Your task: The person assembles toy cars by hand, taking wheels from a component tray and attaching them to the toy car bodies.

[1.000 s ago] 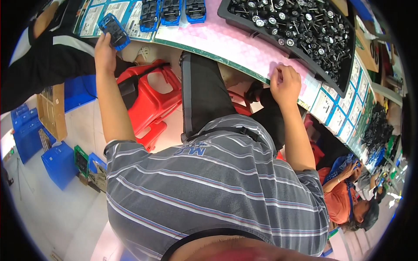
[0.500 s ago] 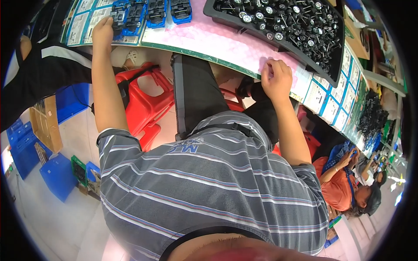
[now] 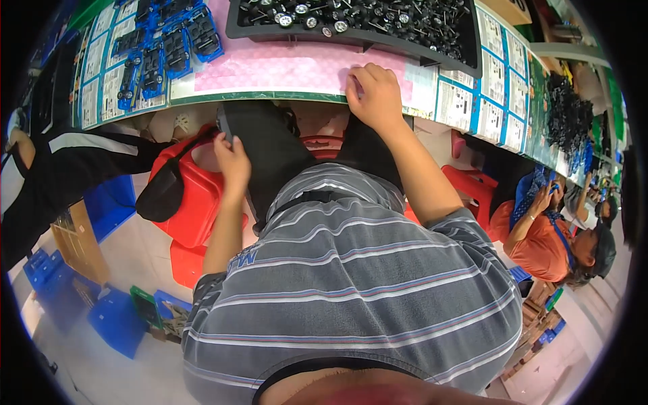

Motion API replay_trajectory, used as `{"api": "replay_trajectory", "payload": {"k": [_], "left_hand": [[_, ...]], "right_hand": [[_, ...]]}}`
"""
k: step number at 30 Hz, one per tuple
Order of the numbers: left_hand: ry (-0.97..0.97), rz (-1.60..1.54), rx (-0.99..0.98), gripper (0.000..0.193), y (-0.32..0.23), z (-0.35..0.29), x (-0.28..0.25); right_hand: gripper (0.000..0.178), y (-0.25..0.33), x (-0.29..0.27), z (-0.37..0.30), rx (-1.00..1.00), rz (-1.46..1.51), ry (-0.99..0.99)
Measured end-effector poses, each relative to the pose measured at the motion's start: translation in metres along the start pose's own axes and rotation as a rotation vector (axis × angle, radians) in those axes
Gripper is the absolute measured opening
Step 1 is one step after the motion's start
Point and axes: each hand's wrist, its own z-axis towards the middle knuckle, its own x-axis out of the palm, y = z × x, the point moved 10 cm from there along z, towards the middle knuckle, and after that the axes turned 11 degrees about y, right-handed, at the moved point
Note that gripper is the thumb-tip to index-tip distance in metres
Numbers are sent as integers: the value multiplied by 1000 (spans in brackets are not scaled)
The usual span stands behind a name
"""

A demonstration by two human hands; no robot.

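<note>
My left hand (image 3: 233, 162) is off the table, beside my left thigh and near the red plastic stool (image 3: 192, 202). Its fingers are apart, and nothing shows in them. My right hand (image 3: 376, 98) rests at the table's front edge on the pink sheet (image 3: 283, 67), fingers loosely curled and no object visible in them. Beyond it lies a black tray (image 3: 290, 32) heaped with small wheels on metal axles (image 3: 398, 20). Several blue toy car chassis (image 3: 179, 50) with black parts stand grouped on the table to the left.
Printed sheets (image 3: 453, 104) line the table. A pile of black parts (image 3: 567, 111) lies farther right, near a person in an orange top (image 3: 540, 246). At left is another person's dark sleeve (image 3: 88, 152). Blue bins (image 3: 118, 320) stand on the floor, and a black bag (image 3: 160, 192) hangs by the stool.
My left hand has left the blue chassis and come down beside my thigh, empty. The view has shifted, while my right hand stays curled at the table edge.
</note>
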Motion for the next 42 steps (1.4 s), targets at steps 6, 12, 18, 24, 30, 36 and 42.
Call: {"api": "replay_trajectory", "payload": {"k": [6, 12, 18, 24, 30, 36, 42], "left_hand": [[-18, 121, -47, 31, -48, -16, -5], [-66, 237, 66, 27, -73, -13, 4], [17, 293, 85, 28, -91, -3, 25], [-38, 266, 73, 28, -78, -6, 14], [-83, 185, 27, 28, -49, -16, -12], [-53, 161, -5, 28, -50, -15, -7], [-53, 194, 69, 29, -47, -2, 4]], "right_hand": [[6, -14, -61, -2, 32, 461, -174], [21, -40, -153, 51, 231, 117, -263], [28, -65, -129, 68, 258, 80, -91], [35, -103, -128, 41, 310, 397, -217], [14, -73, -150, 36, 209, 175, -251], [14, -67, -144, 42, 226, 242, -216], [26, -49, -158, 37, 94, 219, -266]]}}
